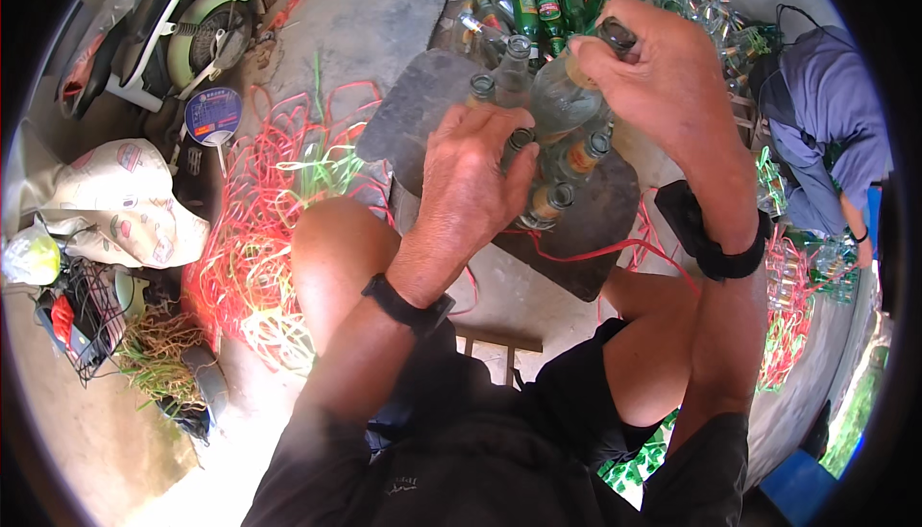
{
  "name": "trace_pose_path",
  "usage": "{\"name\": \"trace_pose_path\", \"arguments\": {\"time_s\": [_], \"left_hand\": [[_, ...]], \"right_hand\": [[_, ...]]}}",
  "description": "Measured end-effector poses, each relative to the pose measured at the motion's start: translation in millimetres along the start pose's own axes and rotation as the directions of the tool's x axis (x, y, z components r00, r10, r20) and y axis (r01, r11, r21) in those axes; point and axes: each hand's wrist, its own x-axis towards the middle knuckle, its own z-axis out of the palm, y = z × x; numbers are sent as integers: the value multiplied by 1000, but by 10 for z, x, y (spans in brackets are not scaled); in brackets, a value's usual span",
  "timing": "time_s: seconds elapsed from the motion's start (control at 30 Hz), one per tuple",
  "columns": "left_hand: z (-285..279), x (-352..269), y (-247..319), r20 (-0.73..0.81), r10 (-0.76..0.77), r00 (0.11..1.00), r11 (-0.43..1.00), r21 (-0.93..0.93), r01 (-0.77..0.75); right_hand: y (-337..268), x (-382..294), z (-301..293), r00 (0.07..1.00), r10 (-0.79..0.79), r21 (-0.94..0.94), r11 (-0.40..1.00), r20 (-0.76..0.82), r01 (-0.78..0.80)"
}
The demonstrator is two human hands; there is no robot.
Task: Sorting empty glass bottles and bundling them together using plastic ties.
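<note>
My right hand grips a clear glass bottle by the neck, its mouth showing between thumb and fingers. The bottle tilts above a tight cluster of upright glass bottles. My left hand curls around the neck of another glass bottle at the cluster's near left side. In the same cluster, a clear bottle stands behind, and a bottle with an orange label stands at right. They rest on a dark flat board. A red plastic strap runs across its front; my hands hide part of the cluster.
Many green and clear bottles lie heaped beyond the board. Tangled red and green straps cover the floor at left. A patterned cloth, a hand fan and a wheel are farther left. Another person bends at right.
</note>
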Motion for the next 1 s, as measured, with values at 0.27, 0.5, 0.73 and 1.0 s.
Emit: {"name": "trace_pose_path", "arguments": {"time_s": [0.27,0.5,0.73,1.0], "left_hand": [[-18,-10,13,41,-37,998,999,15,36],[2,-20,-6,44,-33,998,999,12,33],[16,-25,-34,-20,34,999,999,-10,-34],[31,-13,-36,-27,42,999,999,-3,-42]], "right_hand": [[25,-128,141,989,-38,-79,996,145,50],[124,-190,298,988,-75,-110,990,134,90],[272,-245,441,979,-130,-83,986,156,144],[336,-367,589,975,-69,-107,990,212,94]]}}
